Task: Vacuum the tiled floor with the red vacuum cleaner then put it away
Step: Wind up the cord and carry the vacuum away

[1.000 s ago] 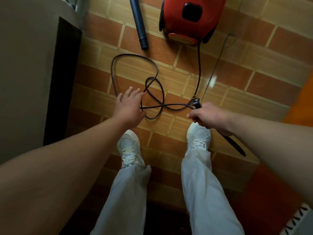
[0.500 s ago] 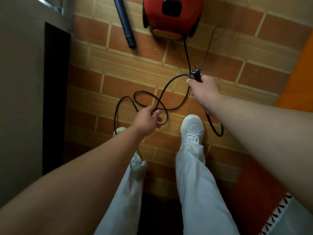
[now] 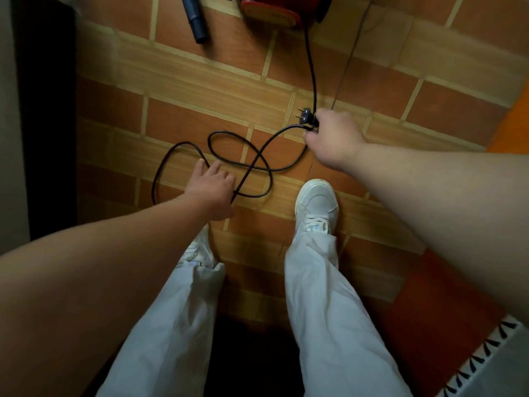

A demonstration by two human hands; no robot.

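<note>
Both hands at cord (image 3: 255, 164): right hand (image 3: 333, 138) keeps gripping plug (image 3: 305, 116); left hand (image 3: 210, 190) has reopened, fingers spread; likely coiling for storage.

Red vacuum cleaner (image 3: 282, 5); black cord (image 3: 259, 163); floor (image 3: 200, 90) tiled brick-red and tan; white trousers (image 3: 329, 310); white shoe (image 3: 316, 203).
</note>
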